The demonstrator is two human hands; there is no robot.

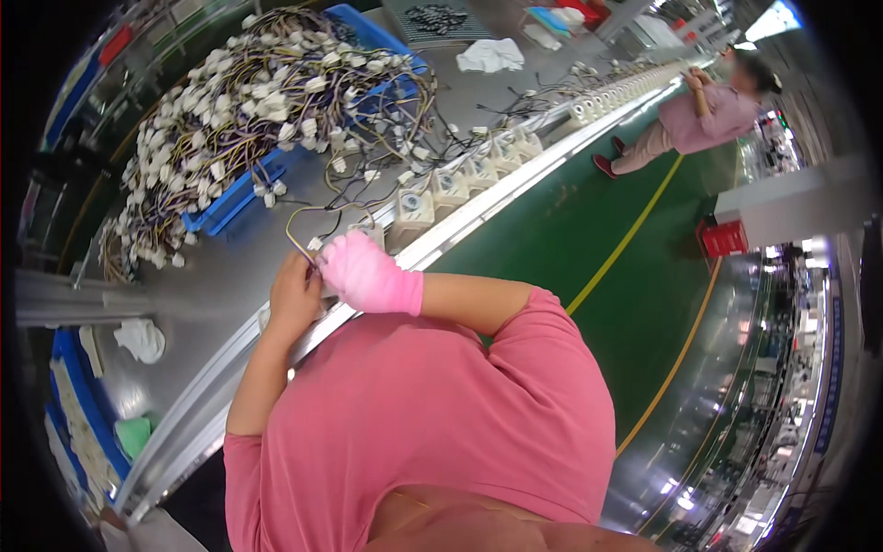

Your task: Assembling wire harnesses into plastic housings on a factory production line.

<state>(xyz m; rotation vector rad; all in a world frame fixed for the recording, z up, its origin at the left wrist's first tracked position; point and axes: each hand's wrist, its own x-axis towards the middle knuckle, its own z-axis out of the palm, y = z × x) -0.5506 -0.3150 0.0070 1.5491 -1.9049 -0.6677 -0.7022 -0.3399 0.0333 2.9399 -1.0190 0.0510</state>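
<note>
At the metal bench's near edge, my left hand [294,293] is bare, its fingers closed round the lower end of a wire harness [291,226]. Yellow and dark wires of that harness arch up and over toward a white housing [370,232] just beyond my hands. My right hand [363,273], in a pink glove, is bent closed right beside the left one. Whatever its fingers grip is hidden behind the glove. Several white boxy housings [414,212] with round faces stand in a row along the edge, to the right of my hands.
A large heap of wire harnesses with white connectors [267,101] overflows a blue tray [221,204]. White cloths [490,55] lie on the bench [216,267]. Farther along the edge runs a line of white round parts [625,90]. Another person [704,120] stands on the green floor [552,221].
</note>
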